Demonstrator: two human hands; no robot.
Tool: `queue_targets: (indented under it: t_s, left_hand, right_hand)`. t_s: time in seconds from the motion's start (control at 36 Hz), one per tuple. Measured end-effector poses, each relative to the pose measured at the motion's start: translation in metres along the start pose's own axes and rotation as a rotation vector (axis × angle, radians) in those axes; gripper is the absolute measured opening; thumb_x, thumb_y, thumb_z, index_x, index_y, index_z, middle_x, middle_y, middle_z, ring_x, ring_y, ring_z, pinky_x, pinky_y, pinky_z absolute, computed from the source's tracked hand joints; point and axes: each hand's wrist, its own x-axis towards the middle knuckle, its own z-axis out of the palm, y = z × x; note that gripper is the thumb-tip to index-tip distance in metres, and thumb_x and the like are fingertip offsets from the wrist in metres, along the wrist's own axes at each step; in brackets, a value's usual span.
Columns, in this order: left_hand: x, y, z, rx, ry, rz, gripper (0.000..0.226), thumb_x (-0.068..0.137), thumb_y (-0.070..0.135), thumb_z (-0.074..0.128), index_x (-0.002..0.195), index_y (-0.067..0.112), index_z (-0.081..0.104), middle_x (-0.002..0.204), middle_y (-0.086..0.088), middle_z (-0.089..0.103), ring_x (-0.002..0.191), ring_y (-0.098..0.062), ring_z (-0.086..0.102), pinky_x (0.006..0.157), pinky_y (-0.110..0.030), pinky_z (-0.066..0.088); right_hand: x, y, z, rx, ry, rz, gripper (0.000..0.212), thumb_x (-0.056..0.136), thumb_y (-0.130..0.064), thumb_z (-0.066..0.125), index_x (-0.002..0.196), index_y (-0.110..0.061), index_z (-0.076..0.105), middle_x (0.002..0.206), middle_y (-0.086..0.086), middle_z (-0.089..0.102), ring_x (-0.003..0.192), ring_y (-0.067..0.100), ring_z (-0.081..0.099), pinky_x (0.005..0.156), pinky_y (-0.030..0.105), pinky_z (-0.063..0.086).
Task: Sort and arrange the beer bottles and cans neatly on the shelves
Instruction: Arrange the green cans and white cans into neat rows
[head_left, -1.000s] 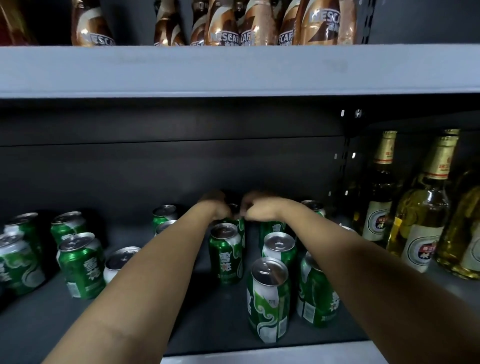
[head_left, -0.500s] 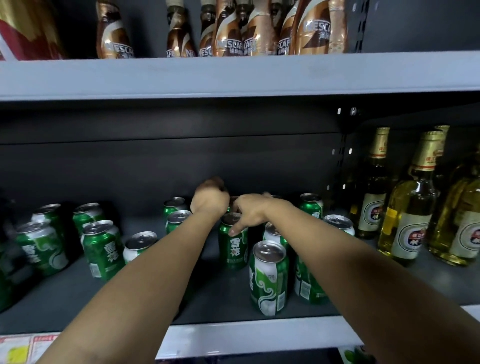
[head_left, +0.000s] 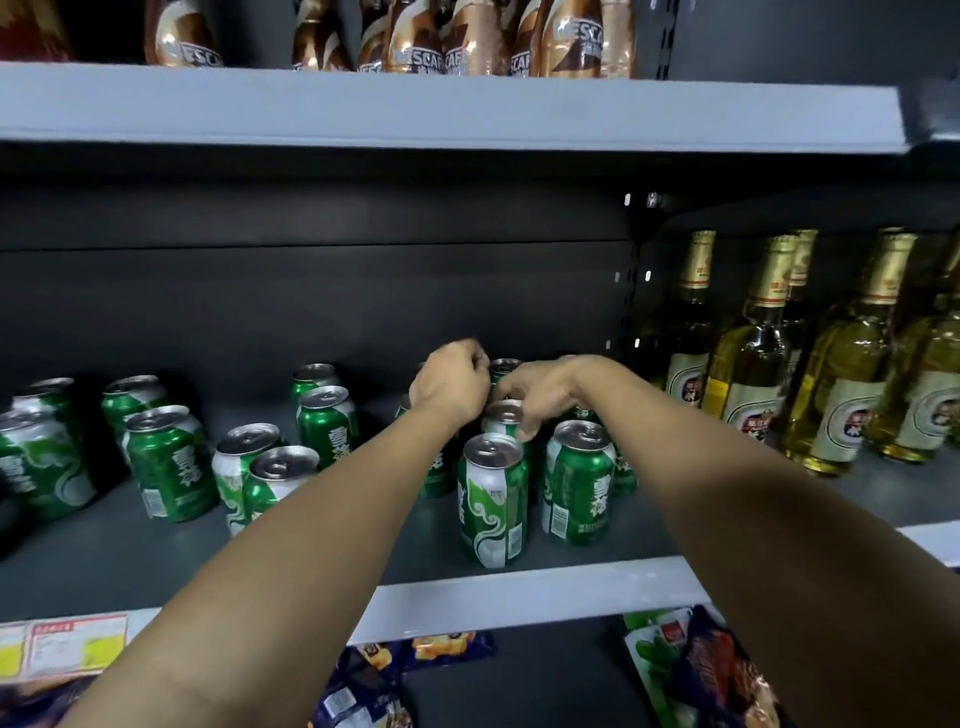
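Grey metal shelf (head_left: 519, 597) stocked with upright green aluminium beer cans (head_left: 166, 462), scattered left and clustered centre. Pale glass beer bottles with gold foil necks (head_left: 748, 374) ranked at right. Right hand (head_left: 540, 395) reaching in, fingers curled over the top of one mid-cluster can (head_left: 501, 415). Left hand (head_left: 449, 387) fisted just beside it; contents impossible to tell.

I see bare shelf floor (head_left: 78, 561) at lower left of frame, open to reach. Can cluster (head_left: 493, 499) crowds centre; beer bottles (head_left: 831, 395) wall off the right.
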Motion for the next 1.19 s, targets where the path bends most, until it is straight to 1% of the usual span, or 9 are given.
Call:
queue_targets:
  t_s: [0.25, 0.5, 0.67, 0.78, 0.86, 0.94, 1.0, 1.08, 1.19]
  left_hand:
    - [-0.005, -0.008, -0.002, -0.043, -0.057, -0.001, 0.021, 0.093, 0.006, 0.046, 0.091, 0.022, 0.06, 0.099, -0.006, 0.063, 0.099, -0.03, 0.059, 0.086, -0.038, 0.05]
    - [-0.005, -0.009, 0.005, -0.032, -0.148, 0.033, 0.02, 0.093, 0.008, 0.047, 0.101, 0.014, 0.065, 0.103, -0.008, 0.066, 0.097, -0.028, 0.06, 0.077, -0.031, 0.046]
    - [-0.006, -0.005, 0.01, -0.009, -0.234, 0.065, 0.018, 0.099, 0.022, 0.046, 0.092, 0.016, 0.062, 0.098, -0.011, 0.067, 0.096, -0.03, 0.06, 0.08, -0.036, 0.048]
    - [-0.013, 0.002, 0.01, -0.011, -0.259, 0.085, 0.031, 0.102, 0.036, 0.043, 0.088, 0.013, 0.059, 0.102, -0.016, 0.066, 0.098, -0.032, 0.059, 0.072, -0.032, 0.038]
    - [-0.02, 0.008, 0.005, -0.078, -0.266, 0.07, 0.044, 0.099, 0.05, 0.041, 0.093, 0.011, 0.061, 0.105, -0.018, 0.067, 0.1, -0.034, 0.06, 0.076, -0.034, 0.04]
    - [-0.029, 0.012, -0.006, -0.126, -0.34, 0.046, 0.053, 0.09, 0.066, 0.045, 0.092, 0.015, 0.059, 0.103, -0.011, 0.066, 0.095, -0.027, 0.059, 0.082, -0.036, 0.043]
    - [-0.036, 0.013, -0.016, -0.045, -0.475, 0.035, 0.069, 0.077, 0.076, 0.053, 0.113, 0.017, 0.057, 0.116, -0.004, 0.062, 0.105, -0.021, 0.057, 0.094, -0.036, 0.045]
    - [-0.046, 0.01, -0.027, 0.111, -0.693, -0.004, 0.109, 0.06, 0.076, 0.071, 0.144, 0.019, 0.032, 0.142, 0.001, 0.047, 0.129, -0.022, 0.046, 0.11, -0.042, 0.037]
    - [-0.057, 0.001, -0.023, 0.154, -0.648, -0.022, 0.101, 0.054, 0.052, 0.087, 0.134, 0.019, 0.035, 0.134, 0.0, 0.054, 0.121, -0.022, 0.053, 0.103, -0.043, 0.044]
  right_hand:
    - [0.008, 0.011, 0.0, -0.03, 0.319, 0.241, 0.066, 0.082, -0.051, 0.069, 0.13, -0.008, 0.054, 0.131, 0.008, 0.058, 0.115, 0.027, 0.058, 0.086, 0.032, 0.046]
    - [0.02, 0.017, 0.008, 0.014, 0.359, 0.35, 0.079, 0.077, -0.066, 0.066, 0.129, -0.008, 0.053, 0.131, 0.009, 0.058, 0.117, 0.028, 0.057, 0.087, 0.034, 0.046]
    - [0.007, 0.018, 0.005, -0.052, 0.326, 0.392, 0.084, 0.076, -0.077, 0.055, 0.133, -0.014, 0.05, 0.135, 0.005, 0.054, 0.121, 0.027, 0.054, 0.087, 0.036, 0.044]
    - [-0.011, 0.022, 0.007, -0.042, 0.417, 0.331, 0.07, 0.084, -0.073, 0.047, 0.119, -0.014, 0.059, 0.123, 0.006, 0.06, 0.108, 0.026, 0.058, 0.079, 0.033, 0.044]
    - [-0.027, 0.026, 0.009, -0.038, 0.413, 0.175, 0.052, 0.086, -0.061, 0.057, 0.107, -0.013, 0.061, 0.111, 0.006, 0.062, 0.094, 0.023, 0.056, 0.075, 0.032, 0.043]
    - [-0.041, 0.027, 0.012, -0.015, 0.338, 0.076, 0.049, 0.081, -0.056, 0.067, 0.106, -0.014, 0.061, 0.104, 0.002, 0.059, 0.098, 0.023, 0.057, 0.082, 0.033, 0.046]
    - [-0.05, 0.025, 0.014, -0.037, 0.258, 0.063, 0.056, 0.079, -0.054, 0.072, 0.116, -0.016, 0.057, 0.111, 0.0, 0.055, 0.103, 0.02, 0.053, 0.085, 0.03, 0.043]
    - [-0.059, 0.022, 0.016, -0.121, 0.209, 0.105, 0.074, 0.076, -0.054, 0.073, 0.132, -0.012, 0.049, 0.132, 0.005, 0.053, 0.113, 0.023, 0.052, 0.091, 0.031, 0.044]
    - [-0.069, 0.021, 0.018, -0.13, 0.134, 0.152, 0.086, 0.076, -0.052, 0.076, 0.141, -0.007, 0.041, 0.146, 0.009, 0.044, 0.128, 0.028, 0.047, 0.102, 0.037, 0.042]
